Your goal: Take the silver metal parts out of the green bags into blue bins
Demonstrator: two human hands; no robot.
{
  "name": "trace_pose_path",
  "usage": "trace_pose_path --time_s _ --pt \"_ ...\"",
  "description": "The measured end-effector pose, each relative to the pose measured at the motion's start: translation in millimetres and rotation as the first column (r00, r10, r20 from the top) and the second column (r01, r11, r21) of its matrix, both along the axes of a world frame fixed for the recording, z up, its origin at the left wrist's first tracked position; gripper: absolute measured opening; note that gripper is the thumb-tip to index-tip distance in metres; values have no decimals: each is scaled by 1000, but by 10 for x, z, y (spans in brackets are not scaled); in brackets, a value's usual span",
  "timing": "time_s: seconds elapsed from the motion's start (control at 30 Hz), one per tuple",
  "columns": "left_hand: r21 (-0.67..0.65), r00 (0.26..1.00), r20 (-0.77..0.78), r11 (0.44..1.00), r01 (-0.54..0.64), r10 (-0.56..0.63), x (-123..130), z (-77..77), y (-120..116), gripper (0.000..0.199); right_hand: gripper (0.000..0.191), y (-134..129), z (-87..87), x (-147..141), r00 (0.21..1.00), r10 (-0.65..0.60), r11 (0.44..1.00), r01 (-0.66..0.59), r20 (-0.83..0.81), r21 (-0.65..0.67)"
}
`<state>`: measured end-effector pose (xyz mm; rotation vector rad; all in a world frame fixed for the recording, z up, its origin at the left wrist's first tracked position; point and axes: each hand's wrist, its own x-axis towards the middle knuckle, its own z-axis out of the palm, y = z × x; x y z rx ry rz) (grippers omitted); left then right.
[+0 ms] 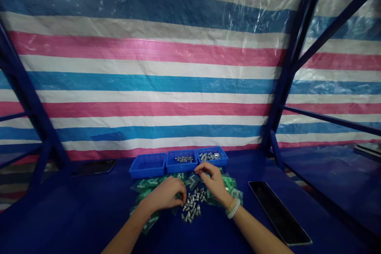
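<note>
My right hand (213,179) pinches the upper edge of a small clear plastic bag (193,181) with metal pieces inside. My left hand (169,193) is curled, thumb and fingertips together at the left edge of a loose pile of silver screws (193,206). Whatever lies between those fingertips is too small to make out. Filled bags with green inside (151,183) lie under and around my left hand, and more green bags (230,184) lie beside my right wrist.
Behind the hands stand three blue bins: a left bin (148,166), a middle bin (181,165) holding small metal parts, and a right bin (222,161) holding metal pieces. A dark flat tablet-like slab (278,210) lies at right, another dark slab (95,167) at far left. Blue metal posts (282,75) flank the table.
</note>
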<state>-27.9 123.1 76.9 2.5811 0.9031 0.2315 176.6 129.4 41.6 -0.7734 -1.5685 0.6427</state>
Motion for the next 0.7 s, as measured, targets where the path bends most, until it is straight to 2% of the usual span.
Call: trace_pose_path --time_s 0.13,0.23,0.3,0.4,0.53,0.7 --pt "-132 959 270 990 -53 87 16 76 14 7 17 -8 22 -9 1000 1 1000 -1 11 1" --pt "-327 842 481 941 -88 246 26 126 9 4 15 -71 76 -40 997 71 997 -70 30 -40" --pt "-455 743 573 888 -61 345 35 118 11 10 13 -131 120 -70 987 160 984 -158 24 -78" --pt "-551 628 653 834 10 424 48 50 29 20 13 -198 162 -111 965 259 959 -261 -30 -108" --pt "-581 545 707 810 83 451 68 -53 67 29 11 -210 165 -134 956 278 952 -287 -93 -110" --pt "-619 521 712 771 148 471 109 -62 37 34 6 -202 185 -127 962 262 962 -267 -79 -63"
